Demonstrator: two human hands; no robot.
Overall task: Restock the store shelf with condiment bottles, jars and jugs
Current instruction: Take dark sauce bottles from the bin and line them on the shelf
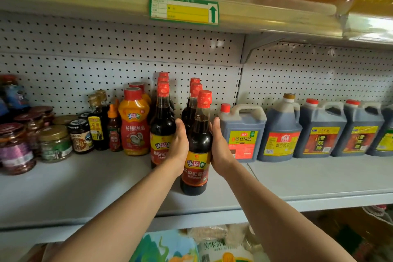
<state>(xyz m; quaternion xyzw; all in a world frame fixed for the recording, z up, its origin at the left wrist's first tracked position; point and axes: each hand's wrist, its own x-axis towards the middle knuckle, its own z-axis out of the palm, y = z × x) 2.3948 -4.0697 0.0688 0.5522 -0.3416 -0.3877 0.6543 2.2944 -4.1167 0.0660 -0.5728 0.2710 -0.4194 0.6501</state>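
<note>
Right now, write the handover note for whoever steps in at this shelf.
Left hand and right hand: both grip the front soy sauce bottle, one on each side.
The bottle stands upright on the shelf, at the front of the right-hand row of like bottles.
Done: a second row to its left, jars further left, jugs on the right.
Left: let go of the bottle; it stands forward of its row. Whether more stock is due cannot be told.

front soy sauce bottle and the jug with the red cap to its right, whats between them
Only the right hand, which grips the front soy sauce bottle on the side facing the jug with the red cap. No other product stands in that gap. The head view shows it.
</note>
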